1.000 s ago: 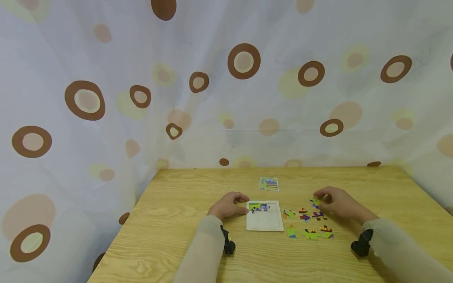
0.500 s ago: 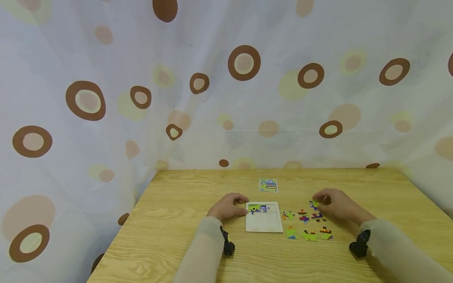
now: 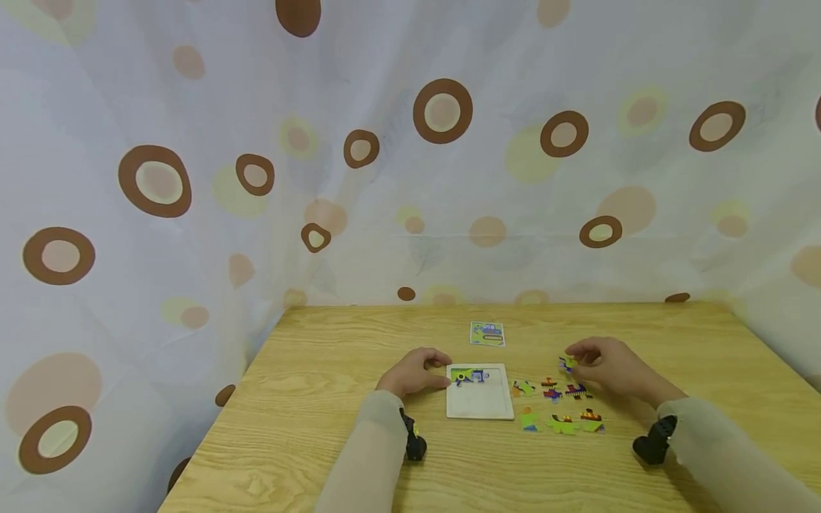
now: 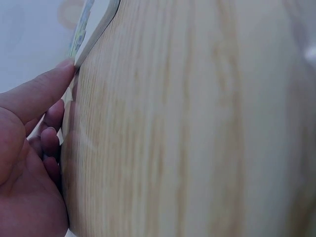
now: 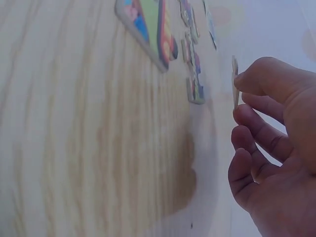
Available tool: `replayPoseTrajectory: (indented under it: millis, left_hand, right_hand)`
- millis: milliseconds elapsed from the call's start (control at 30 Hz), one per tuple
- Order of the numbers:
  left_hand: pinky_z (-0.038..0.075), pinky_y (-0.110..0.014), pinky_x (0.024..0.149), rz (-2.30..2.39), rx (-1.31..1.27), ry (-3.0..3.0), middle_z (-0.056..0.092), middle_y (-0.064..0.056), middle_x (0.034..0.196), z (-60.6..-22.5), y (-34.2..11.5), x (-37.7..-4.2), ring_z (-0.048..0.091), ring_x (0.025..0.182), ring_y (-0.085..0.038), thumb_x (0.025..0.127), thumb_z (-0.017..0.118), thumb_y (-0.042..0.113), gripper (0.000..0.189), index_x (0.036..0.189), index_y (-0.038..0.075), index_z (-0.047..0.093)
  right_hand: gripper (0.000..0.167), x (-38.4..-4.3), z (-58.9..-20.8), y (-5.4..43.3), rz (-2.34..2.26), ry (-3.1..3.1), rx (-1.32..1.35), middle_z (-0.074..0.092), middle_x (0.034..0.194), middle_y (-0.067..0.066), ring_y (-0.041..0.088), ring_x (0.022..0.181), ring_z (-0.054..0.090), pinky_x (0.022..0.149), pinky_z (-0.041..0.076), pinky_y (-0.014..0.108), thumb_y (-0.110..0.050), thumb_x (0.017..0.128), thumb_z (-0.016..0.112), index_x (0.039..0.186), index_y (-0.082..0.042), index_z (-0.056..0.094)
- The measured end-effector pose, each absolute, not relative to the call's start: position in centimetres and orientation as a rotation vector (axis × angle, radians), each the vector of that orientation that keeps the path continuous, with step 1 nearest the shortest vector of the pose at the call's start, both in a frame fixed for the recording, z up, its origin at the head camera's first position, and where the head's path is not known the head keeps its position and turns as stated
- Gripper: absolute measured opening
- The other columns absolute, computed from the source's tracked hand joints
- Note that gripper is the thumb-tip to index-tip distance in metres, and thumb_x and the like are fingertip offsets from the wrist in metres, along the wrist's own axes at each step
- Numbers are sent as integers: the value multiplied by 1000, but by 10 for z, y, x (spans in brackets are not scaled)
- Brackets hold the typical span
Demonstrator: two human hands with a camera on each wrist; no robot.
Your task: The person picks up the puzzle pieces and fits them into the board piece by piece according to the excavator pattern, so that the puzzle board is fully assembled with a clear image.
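Note:
My right hand (image 3: 606, 367) pinches a small jigsaw piece (image 3: 566, 364) between thumb and fingers, right of the puzzle tray. In the right wrist view this puzzle piece (image 5: 234, 69) stands on edge, held off the wood, its other fingers loosely curled. The white square puzzle tray (image 3: 479, 405) lies flat, with joined green and purple pieces (image 3: 463, 376) in its upper left. Beside it, my left hand (image 3: 413, 372) touches the tray's left edge with thumb and index fingertips. The left wrist view shows the thumb (image 4: 49, 89) against that rim, the other fingers bent beneath.
Several loose jigsaw pieces (image 3: 563, 425) lie on the wooden table (image 3: 308, 413) between the tray and my right hand. Behind the tray lies a small picture card (image 3: 487, 333) showing a digger. A patterned curtain (image 3: 442, 185) hangs along the table's back and left.
The pinched jigsaw piece has shifted slightly left and up with my right hand, and has turned a little. My left hand and the tray have stayed in place.

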State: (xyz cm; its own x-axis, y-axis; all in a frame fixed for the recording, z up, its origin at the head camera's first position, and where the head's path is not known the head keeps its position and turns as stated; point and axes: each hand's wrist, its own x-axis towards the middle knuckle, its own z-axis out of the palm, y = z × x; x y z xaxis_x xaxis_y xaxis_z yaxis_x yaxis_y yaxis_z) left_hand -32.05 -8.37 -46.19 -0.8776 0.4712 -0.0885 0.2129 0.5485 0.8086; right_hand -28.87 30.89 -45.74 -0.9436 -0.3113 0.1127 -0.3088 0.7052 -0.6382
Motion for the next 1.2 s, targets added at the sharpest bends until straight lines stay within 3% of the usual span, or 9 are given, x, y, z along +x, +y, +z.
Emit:
replayPoseTrajectory:
  millis: [433,800,1200]
  left_hand:
    - [42,-40,97,1230,572,2522,59,0,117,-458,-87,-322,52,108,-19,89,76,15,35,123,12,67]
    - [42,-39,96,1219,572,2512,59,0,117,-461,-82,-322,52,107,-18,89,76,16,34,122,14,68]
    - [42,-40,98,1224,541,2505,58,1,117,-464,-84,-323,52,109,-18,89,76,16,33,121,16,68]
  right_hand:
    - [32,-290,-447,281,-1185,2922,-652,65,114,8,24,96,56,67,51,33,-14,92,70,123,-6,67]
    - [28,-286,-438,261,-1263,2892,-706,64,116,8,23,98,56,76,52,37,-15,95,67,121,-6,68]
    - [22,-292,-446,232,-1342,2798,-754,62,117,7,25,99,54,74,52,37,-14,96,66,117,-8,71]
